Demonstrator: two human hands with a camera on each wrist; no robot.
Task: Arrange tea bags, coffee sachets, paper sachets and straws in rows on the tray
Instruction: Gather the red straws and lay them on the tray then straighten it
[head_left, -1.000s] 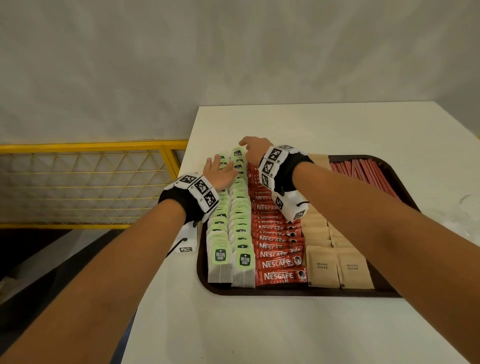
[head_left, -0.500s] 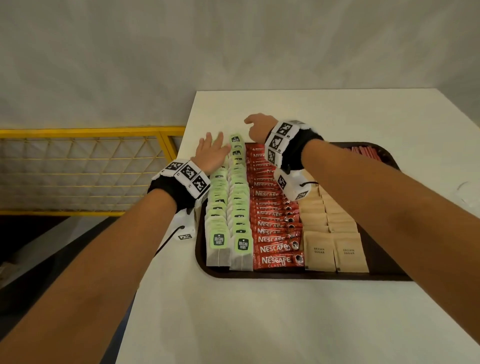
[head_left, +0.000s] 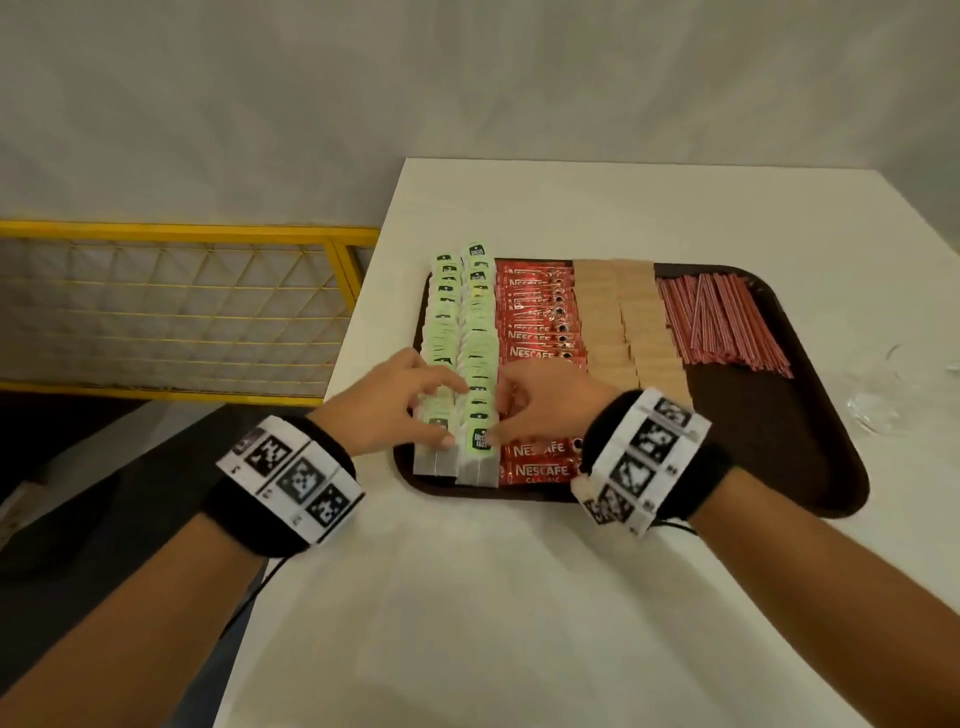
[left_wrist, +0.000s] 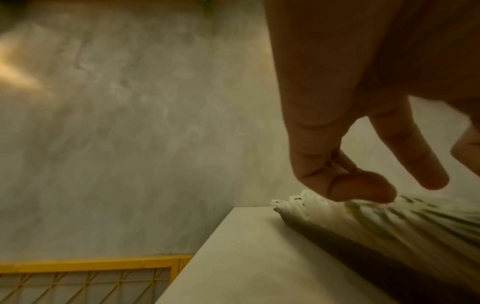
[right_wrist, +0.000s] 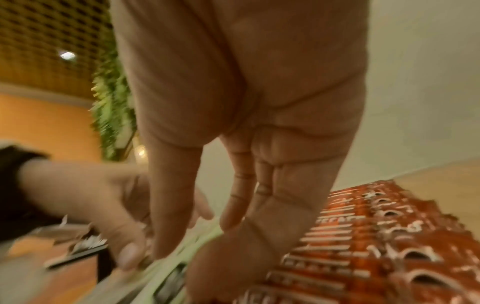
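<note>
A dark brown tray (head_left: 779, 441) holds two rows of green tea bags (head_left: 478, 338), one row of red coffee sachets (head_left: 535, 312), two rows of brown paper sachets (head_left: 623, 312) and a bundle of red straws (head_left: 722, 322). Both hands are at the near end of the tea bag rows. My left hand (head_left: 431, 410) rests its fingers on the left row, fingertips (left_wrist: 363, 187) touching the bag tops (left_wrist: 337, 216). My right hand (head_left: 524, 410) presses straight fingers (right_wrist: 233, 205) against the right row, beside the coffee sachets (right_wrist: 376, 236). Neither hand holds anything.
The tray sits on a white table (head_left: 519, 597) whose left edge is close to the tea bags. A yellow mesh railing (head_left: 182, 312) stands beyond that edge. Something of clear glass or plastic (head_left: 893, 395) lies right of the tray.
Both hands have slid from the far end of the tea bag rows to the near end. My view has dropped closer to the tray.
</note>
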